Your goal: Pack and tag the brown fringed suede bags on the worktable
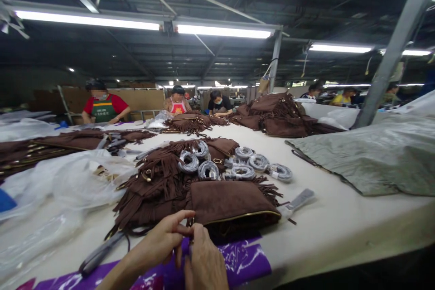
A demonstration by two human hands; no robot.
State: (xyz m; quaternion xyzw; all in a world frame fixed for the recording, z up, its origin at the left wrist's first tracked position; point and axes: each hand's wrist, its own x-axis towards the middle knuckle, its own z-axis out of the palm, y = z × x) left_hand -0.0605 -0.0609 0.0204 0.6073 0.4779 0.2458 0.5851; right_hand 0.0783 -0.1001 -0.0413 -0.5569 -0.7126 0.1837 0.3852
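Note:
In front of me lies a dark brown suede-like bag [231, 201] with a gold zipper along its near edge and fringe at its far right. My left hand [166, 235] has its fingers closed at the bag's near left corner, by a small metal fitting. Beside it, my right hand [205, 258] is closed too, fingertips bent inward against the left ones. What the right fingers hold is hidden; a bit of purple shows between the hands. Glossy purple plastic [246, 260] is spread under both hands and the bag's front edge.
Fringed brown bags [152, 190] are heaped behind, topped by several wrapped coiled straps [208, 170]. A grey-wrapped strap [102, 253] lies left, another wrapped piece [301, 199] right. Clear plastic bags [78, 176] cover the left; a greenish sheet [374, 154] the right. Co-workers [105, 106] work across the table.

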